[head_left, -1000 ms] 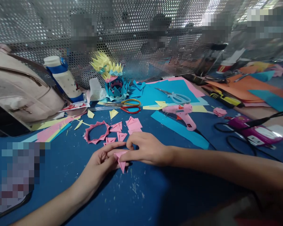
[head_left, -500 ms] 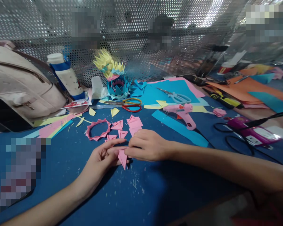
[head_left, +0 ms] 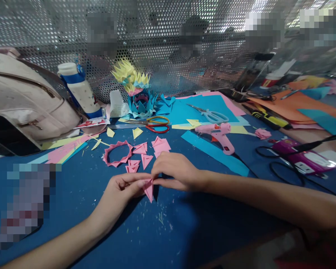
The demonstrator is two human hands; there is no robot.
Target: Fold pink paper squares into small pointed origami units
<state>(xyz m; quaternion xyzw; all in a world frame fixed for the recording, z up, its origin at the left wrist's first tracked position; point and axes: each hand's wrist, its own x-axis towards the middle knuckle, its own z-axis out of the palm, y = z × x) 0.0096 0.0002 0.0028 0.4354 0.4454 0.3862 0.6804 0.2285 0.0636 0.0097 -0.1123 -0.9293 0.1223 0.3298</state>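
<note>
At the table [head_left: 168, 239], left hand [head_left: 123, 188] and right hand [head_left: 177, 172] together pinch a triangle [head_left: 149, 190], near a ring [head_left: 115, 164] farther left.

**What We Counted, Kind by Kind**

We counted two hands, one left hand [head_left: 124, 188] and one right hand [head_left: 179, 172], with one folded pink piece [head_left: 148, 189] between them. We found one pink paper ring [head_left: 115, 163] and at least three loose pink triangles [head_left: 147, 160]; overlap kept us from an exact figure. We tallied two pairs of scissors [head_left: 149, 123], one glue gun [head_left: 220, 133], one bottle [head_left: 81, 91], one backpack [head_left: 30, 97], one purple power strip [head_left: 304, 158] and one crumpled pink rosette [head_left: 262, 133].
</note>
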